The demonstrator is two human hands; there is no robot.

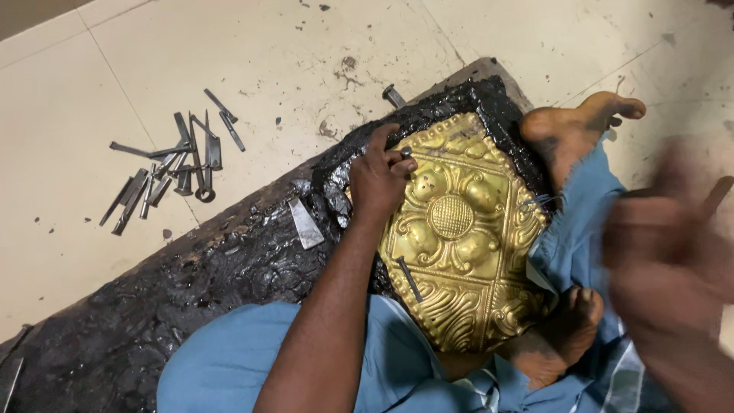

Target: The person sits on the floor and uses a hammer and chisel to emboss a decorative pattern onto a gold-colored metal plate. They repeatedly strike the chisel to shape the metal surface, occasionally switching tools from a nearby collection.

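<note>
Soft, even indoor light gives only weak shadows, the embossed golden metal plate (459, 237) shines with mild glare, the black glossy pitch bed (206, 275) reflects small highlights, and the right hand (665, 252) is strongly motion-blurred.

Gold floral-embossed plate (459, 237) on black pitch (229, 268) — blue, perhaps striped, cloth (229, 359).
</note>
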